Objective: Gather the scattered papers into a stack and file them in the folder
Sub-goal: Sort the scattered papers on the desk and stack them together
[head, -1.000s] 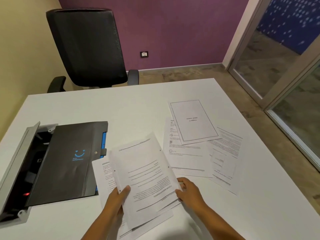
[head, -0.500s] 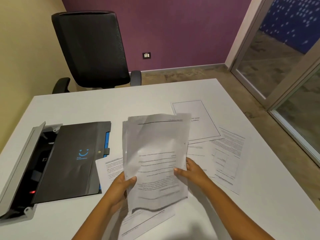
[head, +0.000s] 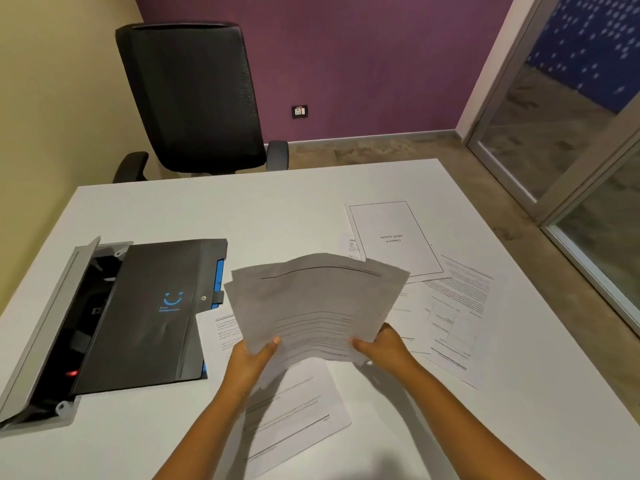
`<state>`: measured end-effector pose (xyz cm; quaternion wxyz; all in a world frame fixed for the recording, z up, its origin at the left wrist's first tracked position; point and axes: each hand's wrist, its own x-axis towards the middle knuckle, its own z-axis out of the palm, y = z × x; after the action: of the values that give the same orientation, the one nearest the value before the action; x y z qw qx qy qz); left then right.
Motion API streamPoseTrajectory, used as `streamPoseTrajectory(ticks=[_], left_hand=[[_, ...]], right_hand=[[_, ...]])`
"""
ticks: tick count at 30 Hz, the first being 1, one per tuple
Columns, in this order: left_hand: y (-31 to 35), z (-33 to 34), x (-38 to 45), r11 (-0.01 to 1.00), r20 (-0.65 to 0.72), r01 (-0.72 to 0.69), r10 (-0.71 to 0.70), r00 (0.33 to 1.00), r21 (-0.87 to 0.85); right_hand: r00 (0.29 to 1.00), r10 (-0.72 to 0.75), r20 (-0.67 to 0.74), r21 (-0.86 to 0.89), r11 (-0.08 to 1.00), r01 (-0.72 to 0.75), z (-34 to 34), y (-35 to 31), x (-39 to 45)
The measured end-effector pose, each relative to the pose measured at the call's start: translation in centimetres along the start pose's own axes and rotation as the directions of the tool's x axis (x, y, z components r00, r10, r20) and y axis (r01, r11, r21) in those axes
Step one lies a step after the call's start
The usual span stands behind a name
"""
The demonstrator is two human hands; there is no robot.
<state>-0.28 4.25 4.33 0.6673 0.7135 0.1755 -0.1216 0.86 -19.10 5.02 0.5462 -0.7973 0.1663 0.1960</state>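
I hold a fanned bunch of printed papers (head: 318, 303) above the table, lifted and bowed. My left hand (head: 251, 358) grips its lower left corner, and my right hand (head: 384, 344) grips its lower right edge. A dark folder (head: 145, 317) with a blue smiley mark lies shut to the left. One sheet (head: 294, 403) lies flat on the table under my hands, and another sheet (head: 221, 330) peeks out beside the folder. At the right lie a bordered title page (head: 394, 237) and a sheet of dense text (head: 457, 306).
The white table (head: 242, 209) has an open grey cable box (head: 45, 337) set in its left side, partly under the folder. A black office chair (head: 194, 95) stands beyond the far edge. Glass doors (head: 571, 133) are at the right.
Both hands have raised the bunch off the table and turned it more square to me. The sheets have fanned out wider at the top. A sheet beneath is now uncovered.
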Motion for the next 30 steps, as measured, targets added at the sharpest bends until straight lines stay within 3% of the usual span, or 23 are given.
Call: streamPoseTrajectory(ticks=[3,6,12,16,21,24,26,30], left_hand=[[-0.2,-0.6,-0.1,1.000,-0.113,0.026,-0.028,0.993,-0.013],[-0.7,-1.5,-1.0,0.998,-0.253,0.054,-0.061,0.965,-0.035],[-3.7,-2.5,-3.4,0.942,-0.432,0.334,-0.309,0.847,-0.020],[-4.4,-2.7,-4.0,0.909,-0.526,0.415,-0.329,0.784,0.050],[-3.0,-2.7,-3.6,0.934,-0.454,0.345,-0.347,0.821,-0.090],[-3.4,-3.3,-3.0,0.916,-0.307,0.358,-0.398,0.865,-0.180],[-3.7,-3.6,-2.8,0.909,-0.217,0.395,-0.416,0.883,-0.137],[-3.6,-4.4,-2.5,0.920,-0.137,0.387,-0.392,0.910,-0.063]], right_hand=[[0.993,-0.083,-0.089,-0.032,0.996,0.080,0.7,-0.5,0.0],[0.993,-0.111,-0.034,0.031,0.993,0.112,1.9,-0.9,-0.3],[0.997,-0.060,0.049,-0.101,0.993,0.065,5.9,1.5,-0.4],[0.996,0.004,0.094,-0.191,0.982,0.014,8.0,3.0,-0.6],[0.985,0.039,0.170,-0.374,0.927,0.028,8.7,4.2,-0.8],[0.978,0.046,0.205,-0.397,0.917,0.040,8.4,4.8,-0.8],[0.989,0.044,0.144,-0.416,0.909,0.020,8.0,4.8,-0.7],[0.993,-0.003,-0.116,-0.462,0.886,-0.051,6.2,4.2,-0.7]])
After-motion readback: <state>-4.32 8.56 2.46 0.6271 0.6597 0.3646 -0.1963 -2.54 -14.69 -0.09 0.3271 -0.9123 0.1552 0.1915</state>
